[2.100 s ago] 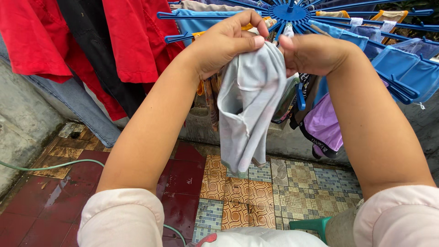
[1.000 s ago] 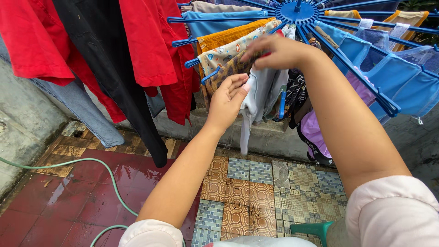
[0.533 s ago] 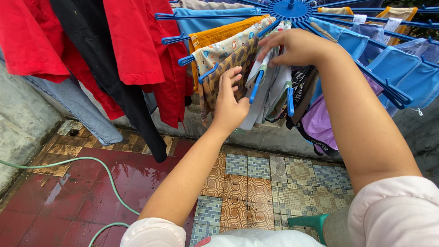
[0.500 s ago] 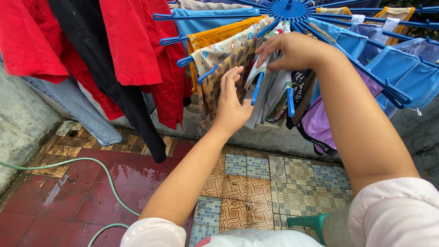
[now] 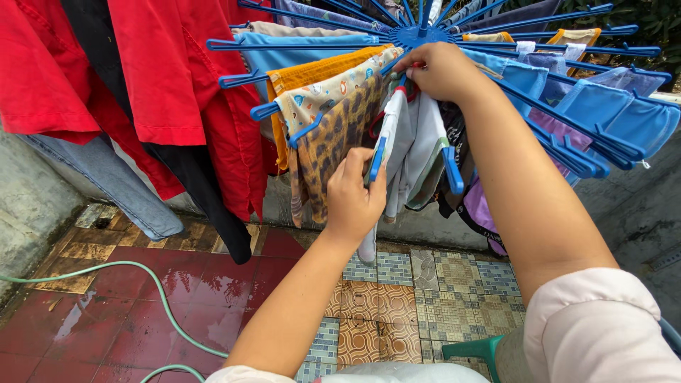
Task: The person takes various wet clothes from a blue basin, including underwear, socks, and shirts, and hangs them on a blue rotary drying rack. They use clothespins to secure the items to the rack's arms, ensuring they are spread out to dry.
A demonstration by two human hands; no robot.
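Head view: I see my left hand [image 5: 352,201] pinching the lower end of a blue plastic arm [image 5: 378,157] of the round blue umbrella-style drying rack [image 5: 423,34], where half a second ago its palm lay open against the clothes. My right hand [image 5: 438,71] stays clenched near the rack's hub, gripping the top of the pale grey cloth garment [image 5: 415,149] that hangs beneath it. Left of the hub hang a leopard-print cloth [image 5: 333,142] and red shirts [image 5: 170,78]; below lies a green hose [image 5: 142,284].
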